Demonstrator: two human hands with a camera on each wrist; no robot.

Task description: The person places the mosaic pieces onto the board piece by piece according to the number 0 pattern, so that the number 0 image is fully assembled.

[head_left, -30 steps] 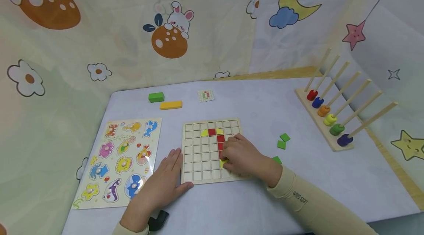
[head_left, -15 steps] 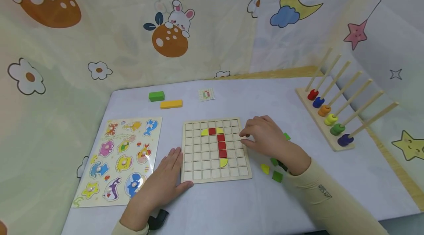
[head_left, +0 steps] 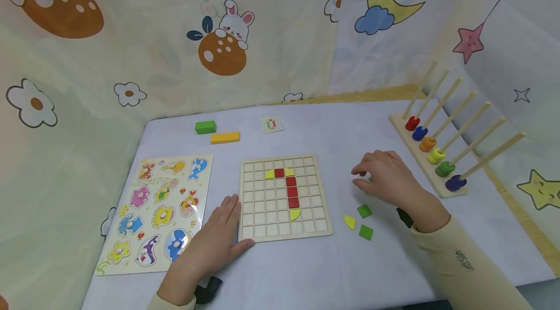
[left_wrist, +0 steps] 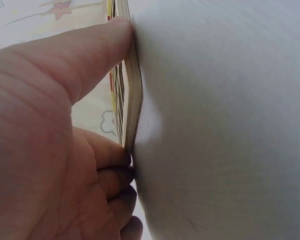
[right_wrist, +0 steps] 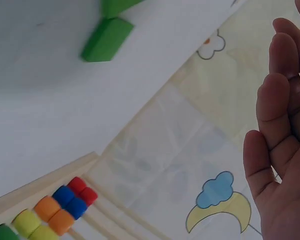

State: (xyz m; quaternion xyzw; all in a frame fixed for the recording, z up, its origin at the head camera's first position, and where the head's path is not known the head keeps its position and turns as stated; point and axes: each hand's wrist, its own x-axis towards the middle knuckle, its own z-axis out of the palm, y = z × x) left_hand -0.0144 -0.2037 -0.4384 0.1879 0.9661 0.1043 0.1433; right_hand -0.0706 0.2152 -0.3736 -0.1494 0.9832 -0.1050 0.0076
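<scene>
A wooden grid board point(head_left: 262, 205) lies on the table; it bears a red tile point(head_left: 279, 173) between two yellow quarter-circle tiles, a column of red tiles point(head_left: 292, 192) below, and another yellow quarter-circle point(head_left: 295, 214) under these. My left hand point(head_left: 214, 237) rests flat at the board's left side, thumb and fingers against its edge point(left_wrist: 133, 100) in the left wrist view. Over the table right of the board hovers my right hand point(head_left: 389, 181), fingers loosely bent and apparently holding nothing. Beneath it are green tiles point(right_wrist: 107, 40), mostly hidden in the head view.
Two loose green tiles point(head_left: 365, 232) and a yellow quarter-circle tile point(head_left: 349, 222) lie right of the board. A sea-animal puzzle point(head_left: 150, 225) is at left. Behind are a green block point(head_left: 205, 127), a yellow block point(head_left: 225, 137) and a pattern card point(head_left: 271, 124). A bead-and-peg stand point(head_left: 430, 159) is at right.
My right hand has left the lower yellow tile on the board and moved right, over the loose green tiles. My left hand stays at the board's edge.
</scene>
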